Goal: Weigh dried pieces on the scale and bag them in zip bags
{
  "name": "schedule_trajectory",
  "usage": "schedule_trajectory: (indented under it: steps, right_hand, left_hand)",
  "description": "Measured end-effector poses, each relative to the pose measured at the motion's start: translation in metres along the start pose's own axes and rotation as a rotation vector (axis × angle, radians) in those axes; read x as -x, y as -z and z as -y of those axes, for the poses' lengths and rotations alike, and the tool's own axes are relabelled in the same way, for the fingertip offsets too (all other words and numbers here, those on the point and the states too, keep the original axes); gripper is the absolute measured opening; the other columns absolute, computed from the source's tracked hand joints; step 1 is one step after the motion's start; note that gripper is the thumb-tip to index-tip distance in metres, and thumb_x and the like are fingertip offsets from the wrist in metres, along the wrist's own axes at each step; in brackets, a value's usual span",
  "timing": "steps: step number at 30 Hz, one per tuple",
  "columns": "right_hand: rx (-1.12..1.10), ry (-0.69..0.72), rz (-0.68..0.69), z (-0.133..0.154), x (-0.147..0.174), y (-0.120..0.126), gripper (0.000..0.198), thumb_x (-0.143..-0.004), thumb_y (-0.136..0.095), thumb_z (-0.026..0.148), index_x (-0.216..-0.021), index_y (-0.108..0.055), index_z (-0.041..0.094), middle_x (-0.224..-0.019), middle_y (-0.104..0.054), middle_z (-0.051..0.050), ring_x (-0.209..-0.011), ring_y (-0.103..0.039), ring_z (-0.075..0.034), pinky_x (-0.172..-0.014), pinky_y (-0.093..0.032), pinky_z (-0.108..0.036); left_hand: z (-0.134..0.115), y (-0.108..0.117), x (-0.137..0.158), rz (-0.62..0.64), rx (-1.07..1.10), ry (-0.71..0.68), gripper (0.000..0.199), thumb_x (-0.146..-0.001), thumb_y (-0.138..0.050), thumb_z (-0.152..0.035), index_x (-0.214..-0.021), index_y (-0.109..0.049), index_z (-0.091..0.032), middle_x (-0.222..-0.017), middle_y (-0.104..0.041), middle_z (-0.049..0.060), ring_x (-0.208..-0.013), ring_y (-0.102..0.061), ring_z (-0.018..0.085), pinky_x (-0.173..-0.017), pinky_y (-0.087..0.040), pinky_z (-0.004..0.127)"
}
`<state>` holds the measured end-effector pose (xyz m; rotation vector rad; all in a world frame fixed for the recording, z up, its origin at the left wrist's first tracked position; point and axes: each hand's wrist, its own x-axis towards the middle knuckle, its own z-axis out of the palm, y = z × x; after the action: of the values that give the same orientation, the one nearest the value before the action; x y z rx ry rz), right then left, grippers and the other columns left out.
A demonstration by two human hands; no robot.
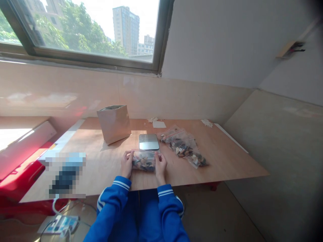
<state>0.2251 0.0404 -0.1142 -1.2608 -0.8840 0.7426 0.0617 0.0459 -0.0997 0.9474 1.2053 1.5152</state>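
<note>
A person in blue sleeves with white cuff stripes grips a small clear zip bag (144,160) at both ends: the left hand (126,163) pinches its left edge and the right hand (160,164) its right edge, fingers curled onto the plastic near the pink seal strip. The bag lies flat on a pale plywood table (227,158), just in front of a small digital scale (148,141), and holds a loose mix of dark, tan and whitish chips, apparently small stones or shells.

Right of the scale, touching one another, lie several more filled zip bags (184,146), glossy, crinkled and lumpy with the same mixed pieces. Left of the scale stands an open tan paper pouch (114,123), boxy and matte with a silvery lining at the mouth. Behind the scale sit a white paper slip (159,124) and crumpled white scraps. The scale's top is a smooth grey reflective plate with rounded corners.

The risk, judging from the hold, is at the seal: if the strip is not pressed shut along its whole length, the thin slippery film could gape and spill the chips across the board, and sharp pieces might puncture it if squeezed.
</note>
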Motion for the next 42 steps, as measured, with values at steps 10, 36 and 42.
schedule_trajectory:
  steps: [10,36,42]
  right_hand:
    - [0.088,0.109,0.030,0.003,0.000,0.002,0.052,-0.091,-0.037,0.058,-0.095,-0.067,0.016,-0.064,-0.060,-0.002,-0.056,-0.053,-0.016,-0.056,-0.042,-0.025]
    - [-0.024,0.025,0.022,0.004,-0.002,0.004,0.038,-0.088,-0.046,0.053,-0.082,-0.059,0.018,-0.069,-0.058,0.000,-0.064,-0.055,-0.016,-0.063,-0.044,-0.026]
    - [-0.045,0.016,0.122,0.009,0.000,0.004,0.034,-0.082,-0.059,0.050,-0.086,-0.064,0.016,-0.072,-0.063,-0.002,-0.072,-0.060,-0.018,-0.068,-0.047,-0.027]
  left_hand:
    - [-0.005,0.000,0.000,-0.057,0.027,0.009,0.039,-0.076,-0.062,-0.054,-0.089,-0.061,-0.016,-0.064,-0.069,0.002,-0.052,-0.065,0.015,-0.051,-0.050,0.024]
    - [0.003,0.000,-0.003,-0.053,-0.003,-0.016,0.041,-0.071,-0.069,-0.050,-0.092,-0.062,-0.015,-0.087,-0.068,0.006,-0.070,-0.064,0.015,-0.057,-0.051,0.023]
    - [0.002,0.002,-0.001,-0.059,-0.054,-0.019,0.041,-0.071,-0.071,-0.050,-0.091,-0.065,-0.015,-0.087,-0.068,0.006,-0.074,-0.066,0.017,-0.054,-0.049,0.021]
